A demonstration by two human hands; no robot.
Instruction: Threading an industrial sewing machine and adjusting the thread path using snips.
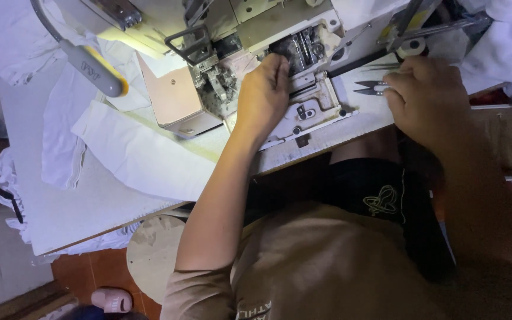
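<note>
Left hand reaches into the opened sewing machine, fingers curled at the looper area, grip unclear; right hand rests on the surface, fingers closed around small thread snips; seemingly threading, needing steady fine placement.

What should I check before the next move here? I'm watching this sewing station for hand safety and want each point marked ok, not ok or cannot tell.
1. Left hand clear of the machine's open mechanism: not ok, fingers rest right at it.
2. Right hand has the thread snips: ok, fingertips touch them.
3. Snip blades pointing away from the left hand: not ok, the tips point toward it.
4. White fabric strip clear of the mechanism: ok, it lies apart on the table.
5. Machine stopped: cannot tell.
</note>
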